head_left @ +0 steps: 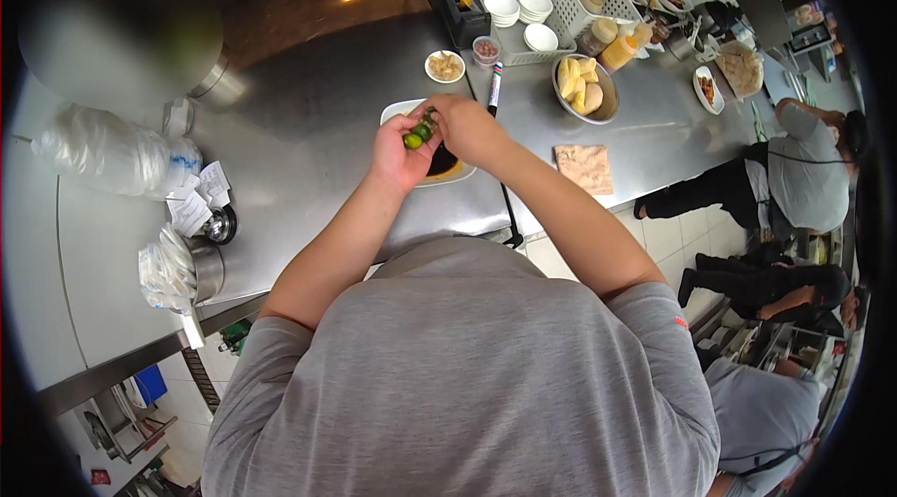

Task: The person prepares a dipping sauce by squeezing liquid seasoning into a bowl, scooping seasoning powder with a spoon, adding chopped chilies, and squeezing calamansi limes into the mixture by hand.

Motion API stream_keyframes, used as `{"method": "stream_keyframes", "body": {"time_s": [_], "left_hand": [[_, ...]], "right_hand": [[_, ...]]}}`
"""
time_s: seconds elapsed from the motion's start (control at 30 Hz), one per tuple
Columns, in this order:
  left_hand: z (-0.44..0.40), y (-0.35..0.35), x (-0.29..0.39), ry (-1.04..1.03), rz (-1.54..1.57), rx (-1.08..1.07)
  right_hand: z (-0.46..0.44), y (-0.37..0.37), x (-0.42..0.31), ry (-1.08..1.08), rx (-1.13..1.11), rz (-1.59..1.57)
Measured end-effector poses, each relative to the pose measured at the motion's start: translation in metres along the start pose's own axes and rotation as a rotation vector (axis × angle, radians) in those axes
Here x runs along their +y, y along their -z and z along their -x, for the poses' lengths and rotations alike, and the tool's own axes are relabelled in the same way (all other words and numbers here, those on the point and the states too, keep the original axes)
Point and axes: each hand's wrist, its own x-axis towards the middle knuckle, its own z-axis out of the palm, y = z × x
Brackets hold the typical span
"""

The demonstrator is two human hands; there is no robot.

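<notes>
Several small green limes [414, 139] rest in my left hand [396, 159], whose fingers are curled around them. My right hand [470, 130] meets it from the other side, with its fingertips closed at the upper end of the limes. Exactly what those fingertips grip is partly hidden. Just beneath both hands is a white dish [392, 110] with dark brown sauce [443, 161] in it, partly covered by my hands. Beyond them stands a small white bowl of pale chopped food [445, 66].
A marker [495, 86] and a small cup [486, 50] lie near the dish. On the right are a metal bowl of yellow pieces [585, 91] and a square board [583, 169]. White bowls [502, 7] stand in a basket. Plastic bags [112, 149] are left. Other people stand far right.
</notes>
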Motion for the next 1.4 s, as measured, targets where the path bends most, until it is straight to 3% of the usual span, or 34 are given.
{"method": "stream_keyframes", "body": {"time_s": [0.3, 0.37, 0.47, 0.57, 0.63, 0.7, 0.83, 0.9, 0.97, 1.1, 1.2, 1.27, 1.4], "left_hand": [[-0.011, 0.021, -0.012, -0.006, 0.059, -0.002], [-0.014, 0.023, -0.013, 0.016, 0.115, 0.014], [-0.013, 0.023, -0.012, 0.035, 0.129, 0.010], [-0.016, 0.028, -0.012, 0.102, 0.108, -0.102], [-0.010, 0.013, -0.008, 0.099, 0.086, 0.091], [-0.009, 0.011, -0.006, 0.160, -0.018, 0.058], [-0.036, 0.030, -0.029, 0.308, -0.042, 0.017], [-0.038, 0.027, -0.026, 0.330, -0.198, -0.001], [-0.049, 0.036, -0.033, 0.241, -0.367, -0.077], [-0.035, 0.020, -0.002, 0.277, -0.426, -0.027], [-0.052, 0.030, -0.034, 0.329, -0.357, -0.026], [-0.050, 0.031, -0.029, 0.371, -0.390, -0.049], [-0.056, 0.030, -0.034, 0.413, -0.527, -0.032]], "right_hand": [[0.003, -0.014, -0.006, -0.176, -0.009, 0.186], [0.002, -0.009, -0.008, -0.136, -0.050, 0.183], [0.000, 0.004, -0.032, -0.305, -0.241, 0.303], [-0.004, 0.016, -0.039, -0.192, -0.316, 0.325], [-0.043, 0.039, -0.080, -0.208, -0.354, 0.402], [-0.078, 0.044, -0.093, -0.153, -0.420, 0.373], [-0.158, 0.008, -0.092, 0.167, -0.396, 0.316], [-0.205, -0.025, -0.088, 0.328, -0.462, 0.307], [-0.256, -0.054, -0.108, 0.198, -0.603, 0.263], [-0.359, -0.136, -0.109, 0.271, -0.384, 0.190], [-0.422, -0.182, -0.121, 0.229, -0.312, 0.217], [-0.456, -0.215, -0.110, 0.364, -0.142, 0.216], [-0.494, -0.248, -0.119, 0.341, -0.102, 0.264]]}}
